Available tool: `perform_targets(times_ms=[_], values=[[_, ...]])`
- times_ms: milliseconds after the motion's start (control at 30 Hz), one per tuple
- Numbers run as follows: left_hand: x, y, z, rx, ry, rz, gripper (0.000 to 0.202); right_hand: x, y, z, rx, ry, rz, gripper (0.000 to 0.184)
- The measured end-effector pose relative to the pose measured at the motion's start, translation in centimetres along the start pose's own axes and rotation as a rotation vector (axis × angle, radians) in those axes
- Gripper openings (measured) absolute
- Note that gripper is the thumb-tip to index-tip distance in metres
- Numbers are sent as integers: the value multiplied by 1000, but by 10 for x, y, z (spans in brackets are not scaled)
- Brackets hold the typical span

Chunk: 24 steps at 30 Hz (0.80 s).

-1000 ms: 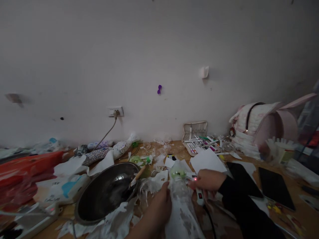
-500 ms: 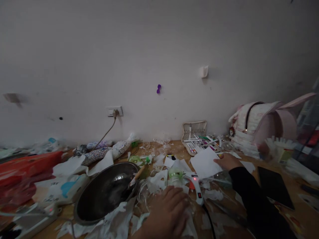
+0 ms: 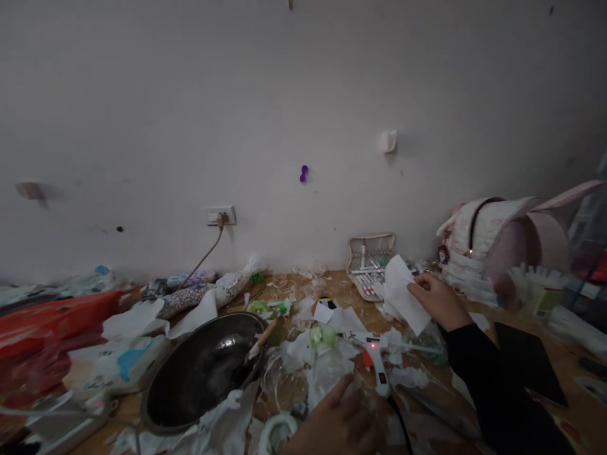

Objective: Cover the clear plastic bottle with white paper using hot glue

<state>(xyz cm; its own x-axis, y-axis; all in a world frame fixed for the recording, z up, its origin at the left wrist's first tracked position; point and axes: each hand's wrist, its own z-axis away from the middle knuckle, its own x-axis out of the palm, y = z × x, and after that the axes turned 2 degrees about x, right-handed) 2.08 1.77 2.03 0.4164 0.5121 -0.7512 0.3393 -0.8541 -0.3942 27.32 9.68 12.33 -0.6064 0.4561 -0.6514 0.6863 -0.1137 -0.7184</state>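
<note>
My right hand (image 3: 439,299), in a black sleeve, is closed on a white sheet of paper (image 3: 401,294) and holds it lifted above the table, in front of an open marker case (image 3: 368,260). My left hand (image 3: 337,419) lies low at the frame's bottom edge, resting on a clear plastic bottle with a green cap (image 3: 324,360) wrapped in white paper. A white glue gun (image 3: 378,366) with a lit red light lies on the table between my hands, its black cord running toward me.
A dark metal bowl (image 3: 202,368) sits left of the bottle amid torn paper scraps. A red plastic bag (image 3: 45,328) and tissue pack (image 3: 121,363) lie at the left. A pink-white backpack (image 3: 502,237) and black tablet (image 3: 531,363) are at the right. A plugged wall socket (image 3: 220,216) is behind.
My right hand let go of the glue gun, reached right to the white sheet and has lifted it off the table. My left hand slid lower on the bottle.
</note>
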Motion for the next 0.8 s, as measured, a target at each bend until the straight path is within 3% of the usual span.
perform_targets(times_ms=[133, 233, 300, 400, 467, 500, 567, 633, 733, 800], values=[[-7, -4, -1, 3, -12, 150, 24, -2, -15, 11, -22, -110, -244, 19], [-13, -9, 4, -112, -51, 467, 32, -7, -29, 26, -24, -245, -404, 28], [-13, -13, 4, -380, 59, 783, 47, -11, -39, 39, 3, -356, -550, 28], [-14, -21, -8, -923, 435, 1343, 64, -14, -52, 57, 83, -529, -888, 25], [-23, -29, -24, -1069, 563, 1741, 81, -14, -58, 63, 107, -575, -1030, 24], [-30, -34, -33, -1082, 497, 1876, 78, -13, -59, 65, 102, -571, -1042, 24], [-47, -43, -46, -1228, 474, 1857, 47, -7, -58, 62, 68, -561, -973, 23], [-61, -52, -52, -1287, 533, 1711, 30, 1, -55, 57, -4, -437, -817, 24], [-67, -63, -49, -1327, 552, 1456, 26, 16, -53, 54, -112, -90, -621, 28], [-63, -68, -44, -1338, 539, 1370, 30, 24, -58, 63, -222, 26, -501, 21]])
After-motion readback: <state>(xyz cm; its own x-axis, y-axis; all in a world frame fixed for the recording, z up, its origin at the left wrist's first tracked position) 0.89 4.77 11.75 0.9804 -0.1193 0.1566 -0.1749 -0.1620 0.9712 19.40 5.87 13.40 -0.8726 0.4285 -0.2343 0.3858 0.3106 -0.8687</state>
